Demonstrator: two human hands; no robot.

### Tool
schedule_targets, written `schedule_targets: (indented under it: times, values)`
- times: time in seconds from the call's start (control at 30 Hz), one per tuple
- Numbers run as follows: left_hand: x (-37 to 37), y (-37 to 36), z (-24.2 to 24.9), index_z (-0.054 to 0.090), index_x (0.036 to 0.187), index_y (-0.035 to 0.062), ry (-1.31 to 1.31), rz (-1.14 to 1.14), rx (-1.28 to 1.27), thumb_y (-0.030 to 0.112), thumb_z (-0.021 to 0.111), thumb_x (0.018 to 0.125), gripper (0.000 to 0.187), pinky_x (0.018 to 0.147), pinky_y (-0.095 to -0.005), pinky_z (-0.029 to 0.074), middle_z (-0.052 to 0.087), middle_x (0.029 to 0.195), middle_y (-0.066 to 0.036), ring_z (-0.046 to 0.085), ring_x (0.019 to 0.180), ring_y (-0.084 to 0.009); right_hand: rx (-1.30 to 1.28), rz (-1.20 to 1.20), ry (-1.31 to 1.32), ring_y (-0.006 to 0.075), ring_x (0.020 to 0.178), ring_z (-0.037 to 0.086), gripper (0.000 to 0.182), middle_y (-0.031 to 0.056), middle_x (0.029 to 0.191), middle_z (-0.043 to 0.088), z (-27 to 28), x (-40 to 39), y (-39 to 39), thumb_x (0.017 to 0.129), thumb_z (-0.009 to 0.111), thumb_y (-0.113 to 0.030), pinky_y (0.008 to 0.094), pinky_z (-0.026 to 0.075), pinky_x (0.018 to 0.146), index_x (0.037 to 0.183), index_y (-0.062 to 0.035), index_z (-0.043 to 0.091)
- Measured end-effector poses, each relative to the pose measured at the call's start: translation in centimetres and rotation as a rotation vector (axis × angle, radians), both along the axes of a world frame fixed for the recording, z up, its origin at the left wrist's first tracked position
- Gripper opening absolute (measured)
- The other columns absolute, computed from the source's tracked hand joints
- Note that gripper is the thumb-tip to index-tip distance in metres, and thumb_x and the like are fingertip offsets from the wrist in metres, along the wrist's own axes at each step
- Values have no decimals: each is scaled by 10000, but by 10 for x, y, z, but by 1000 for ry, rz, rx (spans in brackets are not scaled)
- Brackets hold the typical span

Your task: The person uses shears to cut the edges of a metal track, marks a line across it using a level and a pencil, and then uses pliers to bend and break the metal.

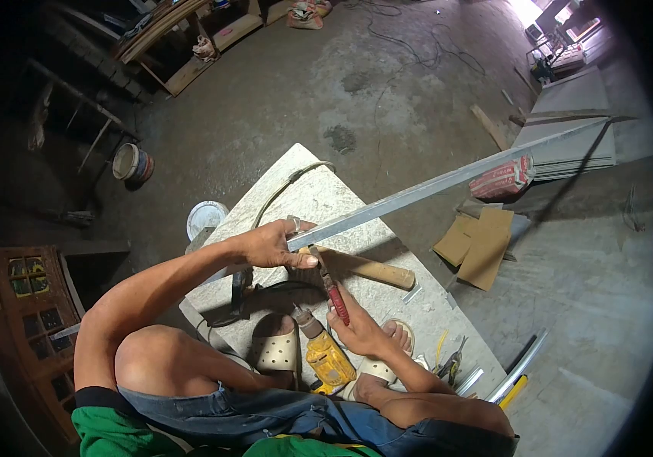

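Observation:
My left hand (269, 245) is closed on the near end of a long grey metal channel (418, 190), which slants up to the right over the board. Red-handled pliers (335, 295) are gripped in my right hand (358, 329), their jaws pointing up close to my left thumb and the channel's end. Beneath the channel lies a thick wooden handle (376, 272). A yellow power drill (328, 359) rests between my feet, its bit toward the hands. The pale, speckled board (303, 202) lies under these things.
A black cable (273, 196) crosses the board's left part. Cardboard pieces (486, 247) and a red-and-white sack (500, 179) lie to the right, near stacked panels (574, 148). At lower right are more metal strips (520, 369). Buckets (134, 164) stand left.

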State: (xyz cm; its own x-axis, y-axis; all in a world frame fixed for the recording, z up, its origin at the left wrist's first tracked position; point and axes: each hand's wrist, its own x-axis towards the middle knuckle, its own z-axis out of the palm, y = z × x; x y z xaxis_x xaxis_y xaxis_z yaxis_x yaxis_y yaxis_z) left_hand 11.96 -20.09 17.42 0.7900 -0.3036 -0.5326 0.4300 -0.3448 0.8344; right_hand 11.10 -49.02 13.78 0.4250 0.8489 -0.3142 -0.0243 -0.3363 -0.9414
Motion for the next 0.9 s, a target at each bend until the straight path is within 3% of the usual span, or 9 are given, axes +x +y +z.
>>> schedule_targets:
  times: [0.07, 0.13, 0.4, 0.6, 0.7, 0.77, 0.87, 0.9]
  values:
    - [0, 0, -2, 518, 1308, 0, 6, -16, -8, 455, 760, 784, 735, 1017, -384, 405, 538, 1258, -135, 487, 1205, -261, -22, -28, -8, 493, 1328, 315, 695, 387, 1394, 318, -4, -2, 0, 949, 497, -225, 453, 255, 1116, 1458, 92, 147]
    - [0, -2, 3, 431, 1380, -10, -67, -19, -19, 524, 747, 773, 868, 944, -358, 455, 618, 1145, -163, 567, 1109, -252, -21, -42, -79, 504, 1319, 318, 705, 390, 1388, 323, -2, -3, 3, 949, 497, -226, 459, 254, 1115, 1460, 94, 130]
    - [0, -7, 14, 445, 1370, -8, -49, 0, 20, 478, 737, 800, 804, 960, -367, 439, 580, 1188, -149, 532, 1139, -238, -7, -73, -223, 536, 1281, 337, 709, 409, 1354, 343, -1, -3, 5, 953, 488, -229, 477, 267, 1101, 1450, 114, 117]
    - [1, -8, 16, 425, 1389, 4, 19, 2, 35, 493, 720, 810, 813, 1002, -380, 413, 548, 1247, -143, 498, 1198, -244, 7, -92, -237, 476, 1258, 407, 633, 373, 1351, 374, -10, -4, 4, 957, 484, -206, 444, 322, 1068, 1445, 81, 200]
    - [2, -8, 18, 417, 1390, -5, 15, 7, 41, 499, 717, 811, 824, 1003, -382, 416, 541, 1271, -141, 501, 1202, -245, 17, -109, -204, 458, 1153, 495, 626, 356, 1253, 460, -20, -7, 4, 950, 486, -189, 442, 384, 998, 1440, 80, 206]
    - [2, -9, 19, 415, 1389, -11, 13, 5, 36, 499, 717, 812, 827, 1001, -383, 419, 538, 1283, -140, 505, 1200, -245, -28, -134, -263, 451, 966, 572, 559, 321, 1060, 547, -22, -8, 4, 935, 499, -163, 459, 451, 853, 1394, 63, 276]
    - [-3, -11, 13, 419, 1380, -22, -2, 22, 95, 477, 728, 810, 818, 985, -378, 432, 550, 1258, -143, 515, 1182, -233, -82, -155, -181, 466, 857, 581, 481, 300, 936, 561, -6, -1, 8, 920, 512, -140, 481, 463, 749, 1326, 45, 333]
    - [-5, -13, 10, 423, 1382, -20, -63, 56, 84, 442, 749, 804, 809, 931, -361, 456, 586, 1193, -151, 552, 1101, -230, -82, -157, -180, 466, 857, 581, 481, 300, 936, 561, -6, 1, 8, 920, 512, -140, 481, 463, 749, 1326, 45, 333]
